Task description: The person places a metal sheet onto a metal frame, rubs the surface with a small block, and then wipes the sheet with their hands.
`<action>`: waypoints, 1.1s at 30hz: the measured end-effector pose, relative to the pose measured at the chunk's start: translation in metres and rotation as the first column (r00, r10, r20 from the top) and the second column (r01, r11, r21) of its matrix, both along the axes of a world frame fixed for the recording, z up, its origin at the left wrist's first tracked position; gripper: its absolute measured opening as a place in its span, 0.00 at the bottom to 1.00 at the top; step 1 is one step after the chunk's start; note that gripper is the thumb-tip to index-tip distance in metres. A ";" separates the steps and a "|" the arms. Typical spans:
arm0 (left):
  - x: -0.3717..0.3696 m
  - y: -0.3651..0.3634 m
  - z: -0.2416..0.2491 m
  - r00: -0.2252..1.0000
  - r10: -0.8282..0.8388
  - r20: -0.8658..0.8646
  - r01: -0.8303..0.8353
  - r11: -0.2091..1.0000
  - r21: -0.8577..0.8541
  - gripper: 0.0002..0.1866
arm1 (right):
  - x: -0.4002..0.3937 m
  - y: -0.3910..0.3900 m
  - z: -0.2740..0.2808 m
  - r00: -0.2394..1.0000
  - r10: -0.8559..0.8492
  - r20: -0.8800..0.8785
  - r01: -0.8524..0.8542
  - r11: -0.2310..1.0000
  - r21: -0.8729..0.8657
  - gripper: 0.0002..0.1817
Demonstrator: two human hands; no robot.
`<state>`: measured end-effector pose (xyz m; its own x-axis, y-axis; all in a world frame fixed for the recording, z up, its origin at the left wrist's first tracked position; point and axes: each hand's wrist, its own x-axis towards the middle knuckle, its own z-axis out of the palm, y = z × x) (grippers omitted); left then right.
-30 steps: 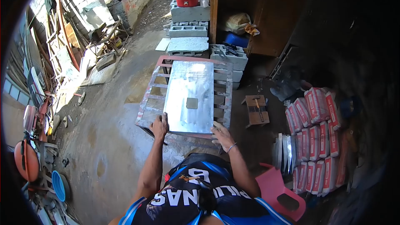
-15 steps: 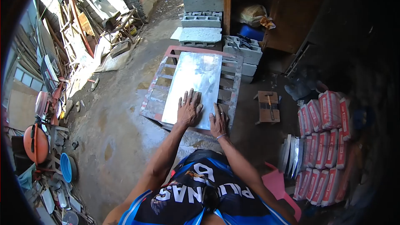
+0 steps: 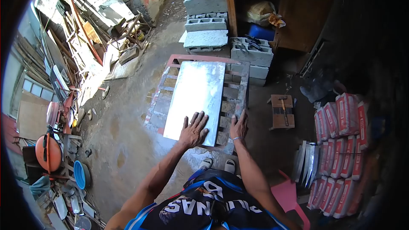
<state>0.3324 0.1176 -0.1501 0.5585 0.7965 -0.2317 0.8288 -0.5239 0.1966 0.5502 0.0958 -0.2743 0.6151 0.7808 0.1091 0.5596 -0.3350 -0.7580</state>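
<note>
Left hand (image 3: 194,135) splayed, right hand (image 3: 239,128) hard to tell in its grip, lopsided pressure could skid that metal sheet (image 3: 198,91).

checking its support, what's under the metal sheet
The metal sheet lies on a slatted table; slat ends show to its left and right. The slats directly beneath, and anything else there, are covered by the sheet and cannot be seen.

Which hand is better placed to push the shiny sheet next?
Probably the left hand: it lies spread on the near end of the shiny sheet. The right hand is off it, beside the frame's right rail.
</note>
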 end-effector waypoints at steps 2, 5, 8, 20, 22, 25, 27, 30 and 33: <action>0.011 0.046 -0.004 0.984 0.176 0.038 -0.178 0.982 0.055 0.37 | 0.001 0.001 0.009 1.000 -0.009 -0.001 0.009 0.999 -0.047 0.36; 0.038 0.109 -0.024 0.931 0.355 0.078 -0.363 0.921 0.140 0.38 | 0.001 -0.004 0.021 0.999 -0.015 -0.045 0.008 0.990 -0.143 0.34; 0.057 0.125 -0.023 0.954 0.290 0.071 -0.297 0.947 0.125 0.38 | 0.005 0.000 0.020 0.997 -0.033 -0.068 0.021 0.984 -0.179 0.32; -0.005 -0.021 -0.006 1.000 -0.019 0.018 0.019 1.000 -0.006 0.35 | 0.004 -0.001 0.016 0.976 -0.072 -0.203 0.034 0.981 -0.189 0.32; -0.005 -0.018 0.000 0.999 -0.053 0.009 0.054 0.998 -0.026 0.35 | 0.005 -0.002 0.016 0.974 -0.069 -0.214 0.025 0.979 -0.204 0.33; 0.009 0.015 0.004 0.996 -0.083 -0.043 0.083 0.997 -0.005 0.34 | 0.006 -0.003 0.018 0.968 -0.081 -0.239 0.015 0.964 -0.265 0.34; 0.025 0.055 -0.005 0.995 -0.097 -0.040 0.100 0.992 0.082 0.34 | 0.001 -0.008 0.012 0.974 -0.092 -0.205 0.058 0.984 -0.169 0.35; 0.059 0.125 -0.013 0.999 -0.011 0.048 0.005 0.991 0.134 0.34 | 0.004 -0.006 0.007 0.981 -0.103 -0.167 0.063 0.971 -0.230 0.36; 0.090 0.185 -0.023 0.991 0.086 0.104 -0.097 0.989 0.109 0.34 | 0.007 -0.006 0.020 0.986 -0.088 -0.144 0.040 0.951 -0.308 0.37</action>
<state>0.4226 0.3027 -0.1728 0.4976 0.8633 -0.0842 0.8537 -0.4702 0.2237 0.5573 0.0894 -0.2542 0.6551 0.7209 -0.2261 0.4145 -0.5932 -0.6902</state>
